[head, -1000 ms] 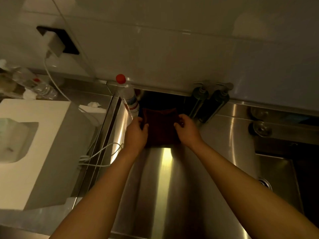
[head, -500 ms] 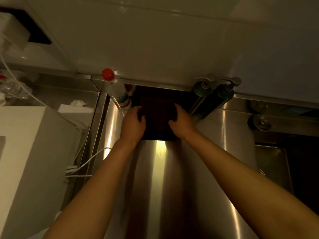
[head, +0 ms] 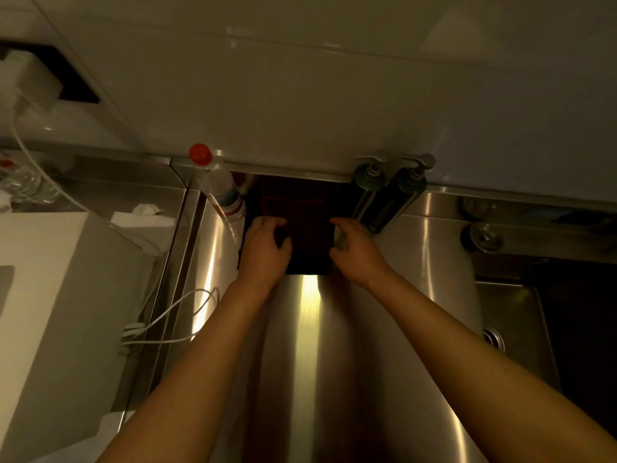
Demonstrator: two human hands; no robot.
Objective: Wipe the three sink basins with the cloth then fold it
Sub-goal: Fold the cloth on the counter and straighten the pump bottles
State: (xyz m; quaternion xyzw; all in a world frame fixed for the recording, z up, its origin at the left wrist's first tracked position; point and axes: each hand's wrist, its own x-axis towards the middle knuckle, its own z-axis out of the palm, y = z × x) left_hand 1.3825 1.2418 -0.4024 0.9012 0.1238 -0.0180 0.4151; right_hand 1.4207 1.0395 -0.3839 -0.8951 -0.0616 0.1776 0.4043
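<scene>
Left hand point(head: 263, 248) and right hand point(head: 355, 250) grip dark cloth point(head: 309, 242) on steel desk point(head: 417, 262); folding apparently near done.

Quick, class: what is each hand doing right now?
Left hand: fingers curled on the dark cloth, holding its left edge.
Right hand: fingers curled at the cloth's right edge, holding it.

The cloth point(head: 309, 242) lies on the counter point(head: 310, 362) between the bottle point(head: 222, 192) and two dispensers point(head: 384, 198).
</scene>
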